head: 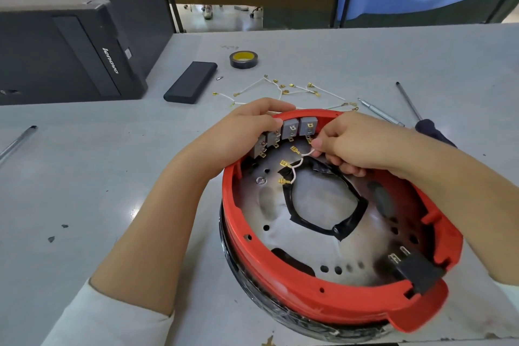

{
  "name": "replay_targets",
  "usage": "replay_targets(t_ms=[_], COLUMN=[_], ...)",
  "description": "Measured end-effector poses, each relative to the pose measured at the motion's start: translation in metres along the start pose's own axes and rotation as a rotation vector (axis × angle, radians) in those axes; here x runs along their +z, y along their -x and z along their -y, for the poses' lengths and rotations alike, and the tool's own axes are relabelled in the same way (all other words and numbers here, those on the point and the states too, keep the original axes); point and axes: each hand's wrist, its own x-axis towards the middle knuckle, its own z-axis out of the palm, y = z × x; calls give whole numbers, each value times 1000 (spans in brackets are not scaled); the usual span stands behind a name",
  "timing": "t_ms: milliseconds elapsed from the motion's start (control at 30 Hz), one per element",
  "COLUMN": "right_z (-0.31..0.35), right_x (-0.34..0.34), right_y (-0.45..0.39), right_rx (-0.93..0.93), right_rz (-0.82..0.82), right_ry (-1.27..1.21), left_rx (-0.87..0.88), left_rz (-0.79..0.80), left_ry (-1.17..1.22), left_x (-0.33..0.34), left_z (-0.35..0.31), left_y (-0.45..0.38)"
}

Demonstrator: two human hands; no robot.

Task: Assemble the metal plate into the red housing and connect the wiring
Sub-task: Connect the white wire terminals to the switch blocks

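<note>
The round red plastic housing (pixel 331 300) lies open side up on the grey table (pixel 112 177), the perforated metal plate (pixel 317 250) already seated inside it. At the housing's far rim, the left hand (pixel 247 132) curls over the edge onto the grey switch blocks (pixel 289 128), probably steadying them. Right of that, the right hand (pixel 354 143) pinches a white wire (pixel 307 152) with brass terminals, apparently aiming it at a switch tab.

Both hands' fingers (pixel 276 122) seemingly curled
</note>
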Motion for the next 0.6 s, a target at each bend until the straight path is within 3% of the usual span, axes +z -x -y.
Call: replay_targets(t_ms=[600], right_z=[-3], right_x=[7], right_y=[-13], right_rx=[55], right_rz=[-130], right_ry=[-8], left_rx=[-31], left_rz=[14], left_ry=[49], left_x=[3], left_z=[-3], left_y=[5])
